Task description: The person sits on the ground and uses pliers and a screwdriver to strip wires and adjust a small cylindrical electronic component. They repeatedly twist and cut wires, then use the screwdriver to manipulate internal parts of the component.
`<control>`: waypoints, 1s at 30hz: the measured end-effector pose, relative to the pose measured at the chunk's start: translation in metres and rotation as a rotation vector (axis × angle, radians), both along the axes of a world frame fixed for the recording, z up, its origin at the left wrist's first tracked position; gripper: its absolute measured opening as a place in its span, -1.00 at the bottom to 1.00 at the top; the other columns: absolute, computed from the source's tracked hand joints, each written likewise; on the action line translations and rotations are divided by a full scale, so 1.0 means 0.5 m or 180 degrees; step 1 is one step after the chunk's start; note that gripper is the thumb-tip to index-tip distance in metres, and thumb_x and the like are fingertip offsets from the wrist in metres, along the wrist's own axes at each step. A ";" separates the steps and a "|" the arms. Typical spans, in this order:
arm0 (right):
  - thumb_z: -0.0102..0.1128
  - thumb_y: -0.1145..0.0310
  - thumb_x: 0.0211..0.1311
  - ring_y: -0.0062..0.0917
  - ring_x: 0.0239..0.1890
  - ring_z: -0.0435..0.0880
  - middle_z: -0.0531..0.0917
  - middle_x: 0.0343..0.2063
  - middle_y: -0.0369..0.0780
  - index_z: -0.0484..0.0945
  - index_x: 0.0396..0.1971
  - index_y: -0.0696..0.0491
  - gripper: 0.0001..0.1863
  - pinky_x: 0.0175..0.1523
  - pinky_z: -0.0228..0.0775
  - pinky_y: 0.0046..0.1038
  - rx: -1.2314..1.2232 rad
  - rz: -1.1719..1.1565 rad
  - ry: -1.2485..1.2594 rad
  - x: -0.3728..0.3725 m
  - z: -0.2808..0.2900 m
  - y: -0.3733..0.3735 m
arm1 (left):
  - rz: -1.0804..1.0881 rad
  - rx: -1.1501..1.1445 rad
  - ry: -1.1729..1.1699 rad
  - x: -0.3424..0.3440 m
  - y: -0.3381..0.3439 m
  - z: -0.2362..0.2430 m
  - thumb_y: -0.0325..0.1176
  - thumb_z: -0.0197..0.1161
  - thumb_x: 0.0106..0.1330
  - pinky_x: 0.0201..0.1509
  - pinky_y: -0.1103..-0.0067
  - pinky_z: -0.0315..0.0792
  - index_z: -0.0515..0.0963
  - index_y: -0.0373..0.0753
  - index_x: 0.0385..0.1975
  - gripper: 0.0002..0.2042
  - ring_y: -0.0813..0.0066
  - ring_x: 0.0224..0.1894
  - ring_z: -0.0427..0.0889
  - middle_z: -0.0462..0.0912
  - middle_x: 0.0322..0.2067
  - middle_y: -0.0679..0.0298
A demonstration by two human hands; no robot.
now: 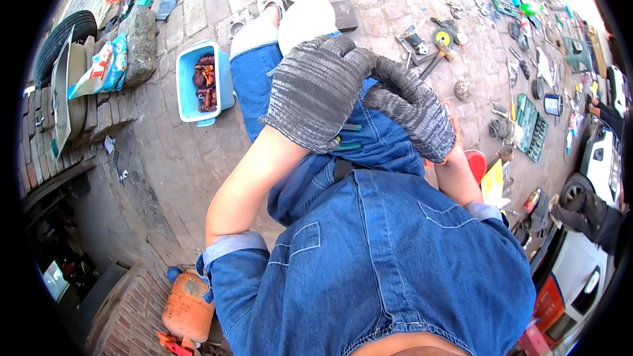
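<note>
My left hand (316,92), in a dark grey knitted glove, is above my lap with its back up and fingers bent round toward my right hand (412,109), gloved alike. The right hand's fingers are curled, and the two meet at the fingertips. Whatever they may hold between them is hidden. Green-handled tools, apparently pliers (346,142), lie on my denim-covered lap just below the left hand. A blue plastic tub (188,109) with reddish-brown metal parts (204,82) stands left of my legs.
Tools, including a hammer (435,59) and socket cases (533,128), are strewn rightward on the paving. An orange gas cylinder (184,306) is at lower left, a stone block (138,49) upper left. At right, a dark-clothed person (587,221) is beside a white car (593,270).
</note>
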State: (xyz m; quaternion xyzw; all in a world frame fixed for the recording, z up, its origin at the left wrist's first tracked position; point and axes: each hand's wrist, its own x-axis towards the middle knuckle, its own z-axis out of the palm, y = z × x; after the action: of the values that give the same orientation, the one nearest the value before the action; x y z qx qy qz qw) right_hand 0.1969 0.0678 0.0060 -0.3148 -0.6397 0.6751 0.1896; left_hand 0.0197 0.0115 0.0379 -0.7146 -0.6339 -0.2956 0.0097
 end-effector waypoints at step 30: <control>0.26 0.51 0.02 -0.58 -0.34 0.60 0.64 -0.41 -0.22 0.59 -0.30 0.17 -0.80 -0.20 0.46 -0.56 0.0041 0.0200 -0.0215 0.043 0.041 -0.025 | -0.0017 -0.2070 -0.5320 0.048 -0.075 -0.029 -0.38 0.33 0.09 -0.41 0.71 0.44 0.51 -0.31 -0.27 -0.75 0.64 -0.43 0.53 0.58 -0.41 0.32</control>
State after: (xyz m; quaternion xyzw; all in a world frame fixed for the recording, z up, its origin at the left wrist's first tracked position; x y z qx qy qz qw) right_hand 0.2182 0.0553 0.0263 -0.3159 -0.6596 0.6656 0.1486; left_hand 0.0438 -0.0260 0.0236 -0.2350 -0.4849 -0.5252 -0.6586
